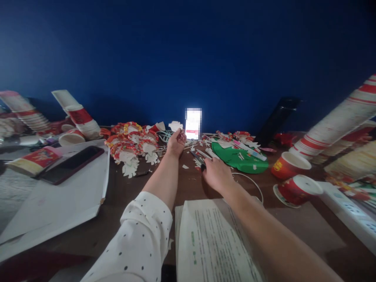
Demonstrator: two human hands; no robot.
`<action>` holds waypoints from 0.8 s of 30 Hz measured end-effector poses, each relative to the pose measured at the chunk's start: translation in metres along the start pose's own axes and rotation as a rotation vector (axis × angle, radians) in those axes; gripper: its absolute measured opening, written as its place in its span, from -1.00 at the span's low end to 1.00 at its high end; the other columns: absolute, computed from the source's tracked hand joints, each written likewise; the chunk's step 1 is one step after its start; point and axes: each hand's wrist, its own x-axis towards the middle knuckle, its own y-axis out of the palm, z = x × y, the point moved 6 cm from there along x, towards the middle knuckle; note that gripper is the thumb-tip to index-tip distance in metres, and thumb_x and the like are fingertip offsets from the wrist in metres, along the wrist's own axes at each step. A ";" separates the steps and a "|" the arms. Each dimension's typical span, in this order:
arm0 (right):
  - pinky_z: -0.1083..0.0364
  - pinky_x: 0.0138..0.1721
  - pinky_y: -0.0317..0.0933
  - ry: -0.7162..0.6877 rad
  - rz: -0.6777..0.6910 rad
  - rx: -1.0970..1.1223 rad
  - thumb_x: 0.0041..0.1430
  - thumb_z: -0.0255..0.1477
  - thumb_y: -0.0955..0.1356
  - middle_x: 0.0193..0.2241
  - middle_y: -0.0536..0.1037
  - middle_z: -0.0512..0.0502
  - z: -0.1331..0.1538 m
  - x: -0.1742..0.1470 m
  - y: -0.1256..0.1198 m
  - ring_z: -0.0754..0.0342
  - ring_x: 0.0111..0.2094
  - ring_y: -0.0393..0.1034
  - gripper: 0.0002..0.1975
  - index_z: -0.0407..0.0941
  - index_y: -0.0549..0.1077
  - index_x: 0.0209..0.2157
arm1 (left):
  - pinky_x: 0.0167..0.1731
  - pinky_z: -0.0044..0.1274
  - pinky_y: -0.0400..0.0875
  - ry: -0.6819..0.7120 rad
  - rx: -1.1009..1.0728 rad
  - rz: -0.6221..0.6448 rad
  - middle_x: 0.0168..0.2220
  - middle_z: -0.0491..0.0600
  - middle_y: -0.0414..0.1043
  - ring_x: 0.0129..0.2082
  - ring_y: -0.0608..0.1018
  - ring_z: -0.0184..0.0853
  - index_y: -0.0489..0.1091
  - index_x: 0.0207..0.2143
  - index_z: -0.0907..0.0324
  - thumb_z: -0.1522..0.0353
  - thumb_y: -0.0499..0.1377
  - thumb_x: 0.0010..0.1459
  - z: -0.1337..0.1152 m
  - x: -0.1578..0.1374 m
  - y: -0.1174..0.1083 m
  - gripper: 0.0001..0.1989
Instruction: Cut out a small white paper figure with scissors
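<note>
My left hand is reached out toward the back of the table, its fingers closed on a small white paper cutout. Just right of it a lit phone stands upright against the wall, its screen partly blurred out. Lower and to the right, my right hand rests near the tabletop, wrapped round the dark handle of a pair of scissors. The blades point away and to the left. Beside that hand lies a green sheet with scraps and a pen-like tube on it.
Red-and-white paper-cup crafts crowd the back left. A dark phone lies on a white board at left. Red cups, a leaning cup stack and a power strip occupy the right. Printed pages lie in front.
</note>
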 end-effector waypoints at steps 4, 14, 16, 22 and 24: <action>-0.16 -0.07 0.34 -0.018 0.032 -0.014 0.35 -0.27 0.34 -0.10 0.59 -0.49 0.000 0.004 0.001 -0.33 -0.06 0.54 -0.65 -0.22 0.55 -0.01 | -0.44 -0.76 0.40 -0.032 0.099 -0.014 -0.51 -0.08 0.45 -0.55 0.46 -0.59 0.43 -0.45 0.29 0.54 0.15 0.30 0.012 -0.014 0.008 -0.78; 0.10 -0.26 0.35 0.103 -0.043 1.033 0.08 -0.35 0.46 -0.26 0.68 -0.15 -0.029 0.020 0.004 0.02 -0.28 0.55 -0.61 -0.17 0.61 -0.04 | -0.49 -0.72 0.38 0.059 0.369 -0.090 -0.55 -0.13 0.47 -0.56 0.49 -0.55 0.38 -0.46 0.26 0.56 0.30 0.15 -0.010 -0.060 -0.008 -0.82; 0.16 -0.43 0.28 0.098 0.029 1.246 0.01 -0.24 0.49 -0.26 0.67 -0.17 -0.025 0.022 0.011 0.05 -0.34 0.53 -0.54 -0.18 0.61 -0.07 | -0.50 -0.73 0.38 0.068 0.344 -0.105 -0.55 -0.15 0.46 -0.56 0.49 -0.56 0.38 -0.44 0.26 0.55 0.36 0.09 -0.014 -0.064 -0.020 -0.81; 0.18 -0.42 0.33 0.156 0.055 1.452 -0.23 -0.26 0.60 -0.23 0.65 -0.08 -0.012 0.016 0.016 0.11 -0.33 0.51 -0.42 -0.11 0.60 -0.10 | -0.52 -0.72 0.35 0.031 0.297 -0.102 -0.55 -0.15 0.44 -0.57 0.47 -0.56 0.36 -0.46 0.26 0.54 0.41 0.03 -0.015 -0.060 -0.029 -0.75; 0.18 -0.44 0.32 0.166 0.033 1.419 -0.25 -0.25 0.62 -0.27 0.64 -0.06 -0.011 0.014 0.015 0.11 -0.35 0.51 -0.39 -0.12 0.61 -0.08 | -0.53 -0.71 0.33 0.005 0.319 -0.093 -0.55 -0.14 0.45 -0.58 0.47 -0.55 0.36 -0.47 0.26 0.53 0.37 0.08 -0.014 -0.057 -0.028 -0.78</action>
